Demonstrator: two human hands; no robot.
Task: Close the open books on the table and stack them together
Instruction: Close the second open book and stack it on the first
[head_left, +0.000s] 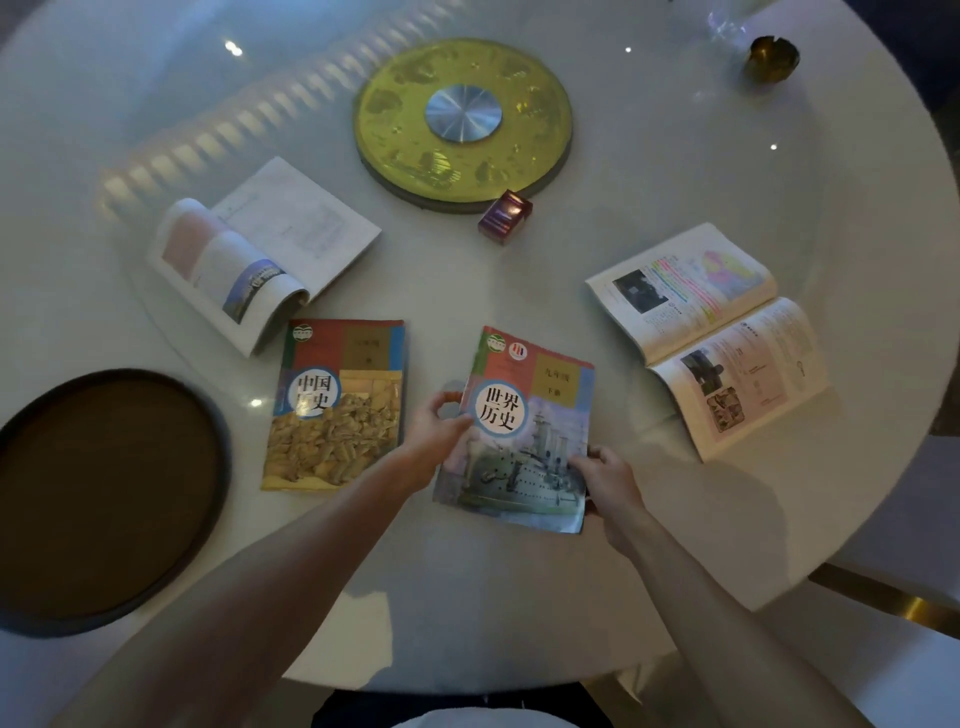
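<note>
A closed history book with a warship on its cover is gripped from both sides, slightly raised off the white round table. My left hand holds its left edge and my right hand holds its lower right corner. A second closed book with a terracotta-figure cover lies flat just to the left. An open book lies at the back left with its pages curled over. Another open book lies at the right, pages flat.
A dark round tray sits at the left edge. A yellow turntable disc fills the table's centre, with a small purple box beside it. A brass ashtray stands far right. A chair is at the lower right.
</note>
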